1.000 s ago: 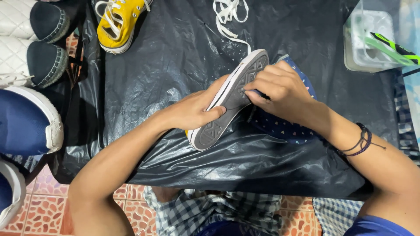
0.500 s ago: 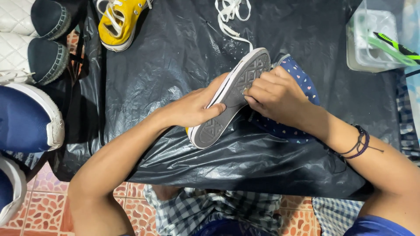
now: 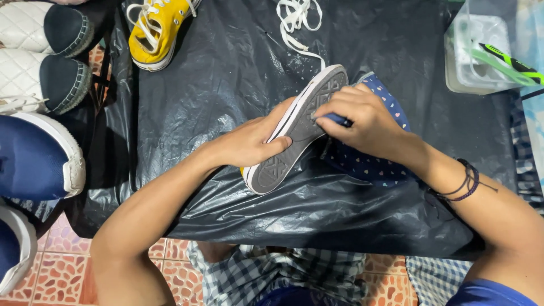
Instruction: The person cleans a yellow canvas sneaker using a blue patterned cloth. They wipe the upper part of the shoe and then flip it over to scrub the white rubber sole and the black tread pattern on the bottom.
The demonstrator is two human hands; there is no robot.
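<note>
1. Sneaker (image 3: 294, 133) tipped sole-up, mid-sheet on the black plastic sheet (image 3: 226, 62), grey tread facing the camera.
2. Left hand (image 3: 249, 144) clamps its side, thumb across the sole, fingers curled under.
3. Right hand (image 3: 362, 122): fingers pinched around a small dark tool, tip at the tread; tool type unclear.
4. Blue dotted cloth (image 3: 374, 158) lies beneath that hand.
5. Risk: loose grip lets the shoe twist; the tool could skid into the thumb.
6. Yellow sneaker (image 3: 156, 28) and white laces (image 3: 294, 17) sit at the far edge.
</note>
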